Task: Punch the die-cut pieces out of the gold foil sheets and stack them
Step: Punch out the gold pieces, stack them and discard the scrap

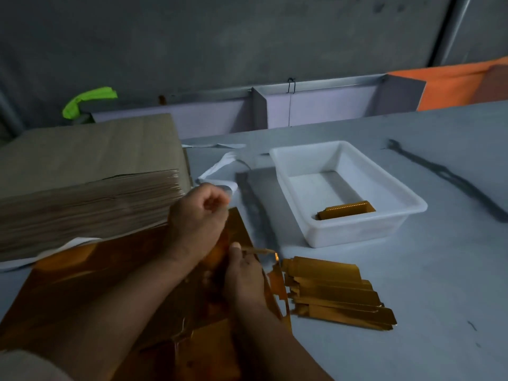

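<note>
A large gold foil sheet (pixel 90 287) lies in front of me on the grey table. My left hand (pixel 198 218) hovers in a fist over its far right corner, with nothing visible in it. Just below, my right hand (pixel 242 273) pinches a narrow gold piece (pixel 259 251) at the sheet's right edge, where a cut-out scrap border (pixel 277 284) shows. To the right, several punched gold pieces (pixel 338 295) lie in a loose, fanned pile. A small stack of gold pieces (pixel 346 210) sits inside a white plastic tray (pixel 357 232).
A tall stack of brown-backed sheets (pixel 82 185) fills the left side, right behind my left hand. White paper scraps (pixel 220 171) lie beyond it. Dark smears (pixel 450 177) mark the table at right. A low wall and an orange cloth (pixel 450 86) bound the back.
</note>
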`<state>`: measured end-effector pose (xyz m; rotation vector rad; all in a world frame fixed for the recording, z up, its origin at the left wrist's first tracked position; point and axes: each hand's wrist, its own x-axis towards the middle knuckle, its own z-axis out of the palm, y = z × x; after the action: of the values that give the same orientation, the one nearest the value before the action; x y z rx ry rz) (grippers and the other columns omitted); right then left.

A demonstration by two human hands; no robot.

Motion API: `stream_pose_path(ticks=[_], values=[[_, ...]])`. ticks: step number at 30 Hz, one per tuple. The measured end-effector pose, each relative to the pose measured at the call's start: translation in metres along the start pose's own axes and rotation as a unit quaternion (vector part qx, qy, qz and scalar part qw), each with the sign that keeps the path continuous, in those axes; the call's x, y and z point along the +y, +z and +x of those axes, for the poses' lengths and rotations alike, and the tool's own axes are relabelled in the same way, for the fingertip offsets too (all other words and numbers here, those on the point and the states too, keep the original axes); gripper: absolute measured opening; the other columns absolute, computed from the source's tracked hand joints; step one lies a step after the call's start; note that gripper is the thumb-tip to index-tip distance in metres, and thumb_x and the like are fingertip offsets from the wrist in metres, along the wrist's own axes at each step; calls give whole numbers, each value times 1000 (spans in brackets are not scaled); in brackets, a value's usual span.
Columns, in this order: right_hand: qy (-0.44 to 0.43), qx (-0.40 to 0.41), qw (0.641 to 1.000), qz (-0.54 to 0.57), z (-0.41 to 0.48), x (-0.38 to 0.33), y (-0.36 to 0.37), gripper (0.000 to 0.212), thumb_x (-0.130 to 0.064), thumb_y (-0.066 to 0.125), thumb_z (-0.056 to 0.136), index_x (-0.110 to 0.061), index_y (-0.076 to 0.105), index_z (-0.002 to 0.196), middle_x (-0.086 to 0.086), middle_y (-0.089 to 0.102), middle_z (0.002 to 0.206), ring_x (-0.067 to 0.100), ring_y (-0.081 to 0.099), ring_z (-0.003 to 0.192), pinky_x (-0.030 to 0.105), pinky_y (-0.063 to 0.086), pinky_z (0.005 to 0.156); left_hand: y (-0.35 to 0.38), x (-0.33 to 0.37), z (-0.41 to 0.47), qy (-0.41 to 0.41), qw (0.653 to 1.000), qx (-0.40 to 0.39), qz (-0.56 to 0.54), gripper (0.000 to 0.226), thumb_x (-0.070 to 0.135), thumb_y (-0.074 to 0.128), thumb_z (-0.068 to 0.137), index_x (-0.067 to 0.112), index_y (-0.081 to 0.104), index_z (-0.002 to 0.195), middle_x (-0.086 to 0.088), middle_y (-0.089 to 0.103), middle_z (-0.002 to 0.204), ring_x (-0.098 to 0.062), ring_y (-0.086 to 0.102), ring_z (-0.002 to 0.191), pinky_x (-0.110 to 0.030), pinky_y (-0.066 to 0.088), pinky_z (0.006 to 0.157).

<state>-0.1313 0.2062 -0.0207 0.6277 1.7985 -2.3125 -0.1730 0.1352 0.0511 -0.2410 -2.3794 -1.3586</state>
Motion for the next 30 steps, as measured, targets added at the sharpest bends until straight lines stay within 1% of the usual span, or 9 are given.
stream_pose_path(ticks=[4,7,10,16,18,20,23,26,30], values=[[-32,-2,999,19,-2,-5,1,39,-38,41,104,-16,63,81,7,73,80,20,68,75,40,55,75,-35,-67,12,-113,981,-30,154,48,7,70,77,27,58,120,0,56,126,-17,54,116,-29,42,91],[-32,0,998,57,-5,-12,10,41,-44,43,102,-18,66,79,1,73,71,20,69,78,36,49,70,-44,-98,10,-182,954,-130,197,90,36,81,73,34,32,148,-2,31,152,-24,35,137,-41,35,108],[-54,-7,994,93,-9,-20,19,36,-41,48,100,-14,67,87,2,74,79,24,71,90,40,55,82,-38,-115,7,-171,939,-190,229,109,63,74,70,38,10,155,6,9,162,-24,13,149,-48,22,119],[-124,-46,987,91,-9,-23,27,20,-38,58,96,-23,68,103,-8,75,94,7,71,90,27,58,76,-18,-126,15,-118,948,-135,264,60,46,38,101,36,14,155,7,13,163,-19,9,149,-46,13,120],[-116,-42,992,25,-3,-20,29,12,-36,68,89,-37,63,100,-5,70,96,16,68,93,38,57,85,-15,-129,14,-121,948,-131,262,52,41,29,104,39,16,154,8,18,162,-18,12,149,-47,11,119],[-39,-67,997,-10,2,-23,36,28,-40,72,85,-47,52,103,-8,62,104,17,62,96,42,53,84,-15,-132,12,-119,946,-137,270,52,41,26,104,42,13,154,10,16,162,-15,11,149,-48,9,119],[32,-84,995,-31,15,-29,53,46,-46,73,83,-31,54,122,0,63,116,20,61,99,45,55,84,-17,-134,13,-118,939,-162,280,55,47,28,103,43,8,154,10,14,163,-14,8,150,-49,6,121],[31,-44,995,-78,34,-31,67,39,-47,69,86,-21,62,114,2,67,112,22,64,104,49,53,95,-22,-130,14,-120,924,-214,292,60,48,34,100,41,9,154,8,15,163,-19,9,150,-50,9,120],[14,21,990,-136,53,-27,73,13,-27,56,97,-19,66,93,6,72,93,23,71,89,46,57,89,-50,-128,25,-253,948,-185,61,66,24,46,92,45,25,151,0,24,161,-25,23,146,-45,21,119]])
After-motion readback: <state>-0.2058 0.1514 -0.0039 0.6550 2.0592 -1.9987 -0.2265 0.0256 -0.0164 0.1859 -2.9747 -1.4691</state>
